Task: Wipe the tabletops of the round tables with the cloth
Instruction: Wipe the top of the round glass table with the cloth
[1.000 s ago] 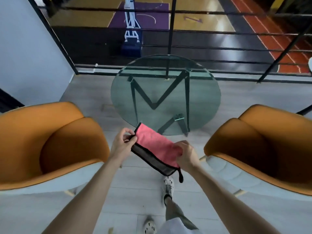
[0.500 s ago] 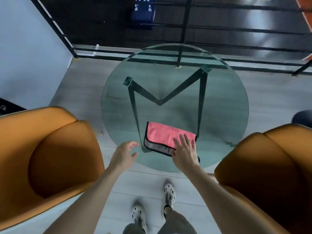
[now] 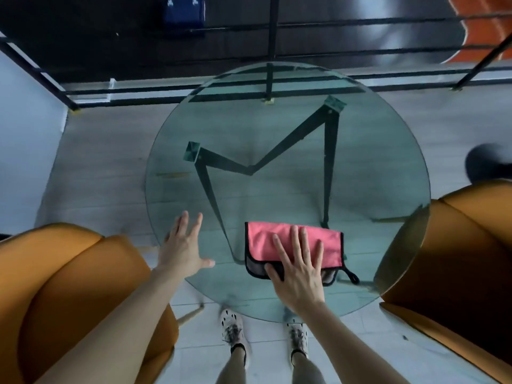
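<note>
Head view, near to far: your two feet in pale patterned shoes stand on the light floor just below the near rim of the table. Your R hand lies flat, fingers spread, palm down on the pink cloth, pressing it, not gripping. Cloth is folded, black-edged w/ a small loop at its right corner, and rests on the near part of the round glass tabletop, right of centre. Your L hand is open, fingers splayed, at the tabletop's near-left edge; contact w/ glass can't be told. Orange armchairs flank the table: one at left, one at right, both close to the rim. Dark M-shaped frame shows through the glass. Beyond the table, a black railing.
</note>
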`<state>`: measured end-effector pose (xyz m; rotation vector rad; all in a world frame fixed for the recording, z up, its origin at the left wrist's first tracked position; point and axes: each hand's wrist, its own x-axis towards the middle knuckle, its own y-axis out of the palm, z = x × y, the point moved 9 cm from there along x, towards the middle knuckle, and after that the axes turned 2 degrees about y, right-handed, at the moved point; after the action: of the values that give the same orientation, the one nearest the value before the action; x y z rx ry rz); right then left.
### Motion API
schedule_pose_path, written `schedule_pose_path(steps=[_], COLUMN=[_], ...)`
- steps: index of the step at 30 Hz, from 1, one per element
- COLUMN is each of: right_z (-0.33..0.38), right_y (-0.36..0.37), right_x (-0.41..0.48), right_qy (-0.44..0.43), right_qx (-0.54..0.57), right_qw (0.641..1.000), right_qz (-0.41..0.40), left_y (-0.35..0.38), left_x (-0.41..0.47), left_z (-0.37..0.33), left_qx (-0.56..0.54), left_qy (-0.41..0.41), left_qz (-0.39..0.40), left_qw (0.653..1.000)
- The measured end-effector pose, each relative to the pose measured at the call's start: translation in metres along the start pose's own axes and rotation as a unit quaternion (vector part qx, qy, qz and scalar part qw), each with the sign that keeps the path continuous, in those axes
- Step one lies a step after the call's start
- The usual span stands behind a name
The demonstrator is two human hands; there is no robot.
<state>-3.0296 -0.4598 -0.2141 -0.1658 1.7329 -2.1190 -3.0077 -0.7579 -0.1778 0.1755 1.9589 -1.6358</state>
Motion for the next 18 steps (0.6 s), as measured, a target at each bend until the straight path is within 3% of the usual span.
schedule_pose_path(steps=[12,18], right_z=[0.021,0.026], right_y=[-0.005,-0.026], right_x=[-0.004,0.016], right_qy=[-0.057,-0.151], right_qx=[-0.037,0.075], right_qw=[0.997,0.986], right_qz=[0.029,0.013], left_y=[-0.001,0.002], left_x=[-0.001,-0.04], left_z=[0.001,-0.033], left_qx=[-0.013,0.005], left_qy=[-0.011,-0.035], left_qz=[-0.029,-0.146], left_qw=[0.999,0.989])
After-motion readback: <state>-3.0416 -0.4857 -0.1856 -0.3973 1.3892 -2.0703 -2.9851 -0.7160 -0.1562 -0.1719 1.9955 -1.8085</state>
